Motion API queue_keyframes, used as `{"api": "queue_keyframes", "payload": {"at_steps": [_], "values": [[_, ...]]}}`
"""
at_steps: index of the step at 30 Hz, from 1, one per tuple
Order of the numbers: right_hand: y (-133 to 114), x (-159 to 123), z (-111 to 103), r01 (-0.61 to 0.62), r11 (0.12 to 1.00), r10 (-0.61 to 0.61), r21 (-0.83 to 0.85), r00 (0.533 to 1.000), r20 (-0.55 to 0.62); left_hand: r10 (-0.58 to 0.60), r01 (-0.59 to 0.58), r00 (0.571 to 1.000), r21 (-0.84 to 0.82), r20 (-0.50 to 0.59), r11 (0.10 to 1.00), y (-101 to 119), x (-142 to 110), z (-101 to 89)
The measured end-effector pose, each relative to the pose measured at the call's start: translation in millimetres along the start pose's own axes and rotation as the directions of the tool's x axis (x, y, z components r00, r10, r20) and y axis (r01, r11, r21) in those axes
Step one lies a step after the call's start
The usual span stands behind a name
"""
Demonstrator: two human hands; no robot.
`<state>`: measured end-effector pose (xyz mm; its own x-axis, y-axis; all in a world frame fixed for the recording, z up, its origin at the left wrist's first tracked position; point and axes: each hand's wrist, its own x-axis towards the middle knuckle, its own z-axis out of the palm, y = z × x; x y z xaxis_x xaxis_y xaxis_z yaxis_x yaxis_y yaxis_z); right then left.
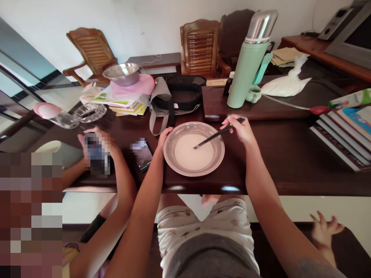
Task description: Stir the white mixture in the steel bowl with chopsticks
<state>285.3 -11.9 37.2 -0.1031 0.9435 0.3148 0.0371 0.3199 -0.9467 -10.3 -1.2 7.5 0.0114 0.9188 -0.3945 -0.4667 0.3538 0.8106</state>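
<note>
A wide metal bowl stands near the table's front edge, holding a milky white liquid. My left hand grips its left rim, the fingers partly hidden by the bowl. In my right hand, raised beyond the right rim, is a pair of dark chopsticks, slanting down to the left. Their tips dip into the liquid near the middle of the bowl.
Left of the bowl lies a phone, and another person's hands hold a second one. Behind are a grey-black bag, a green thermos and a tied bag of white powder. Books are stacked at right.
</note>
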Motion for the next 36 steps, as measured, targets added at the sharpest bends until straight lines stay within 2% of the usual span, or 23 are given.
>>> {"api": "queue_keyframes", "payload": {"at_steps": [4,5,8,10,15,20,24,26,30,34,36], "values": [[0.4,-0.6,3.9,-0.037,0.999,0.035,0.008,0.99,0.136,-0.015,0.015,1.0,0.013,-0.009,1.0,-0.2,1.9,-0.8],[0.5,-0.5,4.2,-0.022,1.0,0.021,0.003,0.99,0.136,-0.016,0.017,1.0,0.018,-0.014,1.0,-0.2,2.5,-1.1],[0.4,0.1,1.5,0.029,1.0,-0.03,0.007,0.999,0.04,-0.003,0.003,1.0,0.023,-0.017,1.0,-0.3,3.6,-1.6],[0.0,0.1,0.2,0.016,1.0,-0.016,0.026,1.0,0.015,0.006,-0.006,1.0,0.017,-0.001,1.0,-0.1,3.0,-1.5],[-2.4,-1.3,5.6,-0.036,0.999,0.035,0.006,0.989,0.144,-0.032,0.032,0.999,0.018,-0.001,0.999,0.7,0.1,-1.1],[-1.9,-0.7,3.8,0.004,1.0,-0.004,-0.005,1.0,0.015,0.019,-0.019,1.0,0.024,-0.01,1.0,-0.5,2.6,-2.8],[-1.3,-1.2,4.5,-0.033,0.999,0.031,0.011,0.991,0.131,0.009,-0.008,1.0,0.026,-0.008,1.0,-1.0,4.3,-3.8],[-1.9,-1.2,4.6,-0.006,1.0,0.006,-0.001,0.993,0.122,0.002,-0.002,1.0,0.021,-0.013,1.0,-0.7,4.5,-4.1],[-2.4,-0.9,2.5,0.018,1.0,-0.018,-0.002,1.0,0.013,0.012,-0.012,1.0,0.02,-0.007,1.0,-0.9,4.7,-4.4],[-1.8,-0.9,4.5,-0.034,0.999,0.035,-0.008,0.99,0.134,-0.005,0.005,1.0,0.023,-0.008,1.0,-1.7,4.2,-4.4],[-1.5,-0.6,4.4,-0.015,1.0,0.017,-0.013,0.991,0.131,-0.002,0.002,1.0,0.023,-0.014,1.0,-1.5,4.0,-3.9]]}}
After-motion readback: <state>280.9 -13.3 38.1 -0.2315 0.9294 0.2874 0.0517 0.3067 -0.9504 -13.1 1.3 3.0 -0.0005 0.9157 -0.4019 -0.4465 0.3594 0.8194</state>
